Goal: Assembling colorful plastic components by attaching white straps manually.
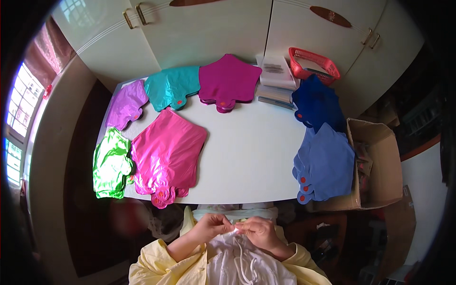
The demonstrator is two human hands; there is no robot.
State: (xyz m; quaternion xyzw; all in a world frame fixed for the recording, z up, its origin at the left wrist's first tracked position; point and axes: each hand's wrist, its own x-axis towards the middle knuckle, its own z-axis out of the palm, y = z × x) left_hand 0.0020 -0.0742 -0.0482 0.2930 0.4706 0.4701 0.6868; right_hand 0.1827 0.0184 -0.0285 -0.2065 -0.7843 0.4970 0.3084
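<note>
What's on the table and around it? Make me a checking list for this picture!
Surface: white table, bare in the middle.
Job's things: small white piece pinched between both hands, white cords hanging below.
Clutter: foil star balloon stacks: green, pink, purple, teal, magenta, dark blue, light blue; red basket; packets.
Grippers: left hand, right hand, both at the lap.
Cables: nothing seen.
Surroundings: cardboard box, white cupboards, window.

Seven stacks of star-shaped foil balloons lie on one white desk [247, 147]: one each of green [111, 164], pink [166, 154], lilac [126, 104], teal [172, 86], magenta [229, 80], dark blue [318, 102] and lighter blue [325, 164]. One red basket [313, 64] sits upper right, one cardboard box [380, 166] right.
</note>
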